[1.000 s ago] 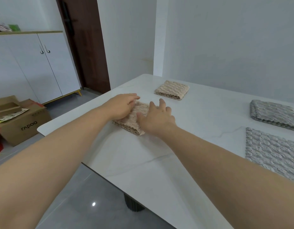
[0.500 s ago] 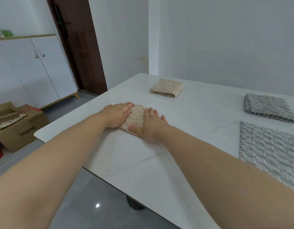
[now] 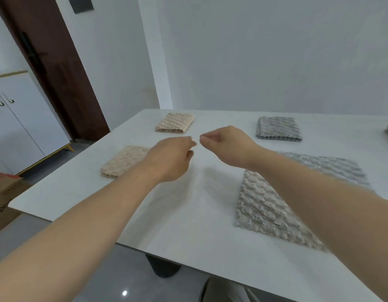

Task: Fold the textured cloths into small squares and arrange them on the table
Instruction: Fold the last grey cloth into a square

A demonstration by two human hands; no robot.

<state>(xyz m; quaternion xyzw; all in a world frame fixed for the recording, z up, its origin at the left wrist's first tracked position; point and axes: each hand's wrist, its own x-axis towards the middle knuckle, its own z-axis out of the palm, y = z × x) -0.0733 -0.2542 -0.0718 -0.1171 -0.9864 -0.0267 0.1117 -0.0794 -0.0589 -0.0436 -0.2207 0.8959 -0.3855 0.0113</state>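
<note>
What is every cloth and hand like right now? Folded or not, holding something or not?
Near beige cloth: folded small, lying flat, untouched.
Far beige cloth: folded small, lying flat.
Far grey cloth: folded small, lying flat.
Big grey cloth: spread open, not yet folded.
Left hand: above the table, loosely curled, empty.
Right hand: above the table, loosely curled, empty.
Cupboard doors: closed.

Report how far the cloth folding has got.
Done: the far beige cloth, near beige cloth and small grey cloth lie folded on the table. In hand: nothing; left hand and right hand hover empty. Left: the big grey cloth, spread flat.
</note>
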